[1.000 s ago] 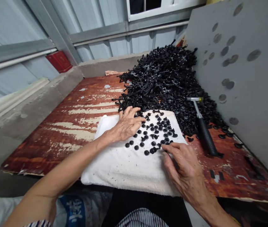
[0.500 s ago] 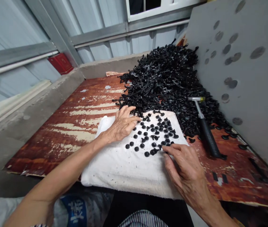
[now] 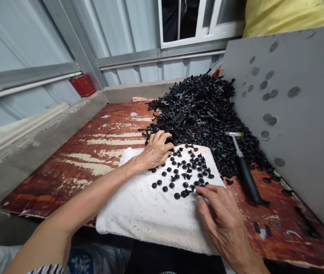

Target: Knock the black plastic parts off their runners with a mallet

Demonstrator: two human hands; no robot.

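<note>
Many small round black pieces with short stems (image 3: 185, 185) lie scattered over a white cloth pad (image 3: 139, 205). My left hand (image 3: 156, 150) rests at the pad's far left edge, fingers bent and apart, their tips among the pieces beside a big heap of black parts (image 3: 196, 102). What lies under those fingertips is hidden. At the near right side of the scatter is my right hand (image 3: 224, 213). Its index fingertip touches a black piece by the group's edge, and the thumb stands apart from it. Nothing shows gripped in this hand.
To the right, a hammer (image 3: 247, 175) with a black handle leans against the heap. The worn red-brown tabletop (image 3: 73, 167) extends left. A grey board (image 3: 301, 125) borders the right side, and a red box (image 3: 82, 85) sits on the back-left ledge.
The view has tilted upward, so everything sits lower in the picture. My left hand has shifted slightly toward the heap, with its fingers more bent. My right hand stays at about the same pieces.
</note>
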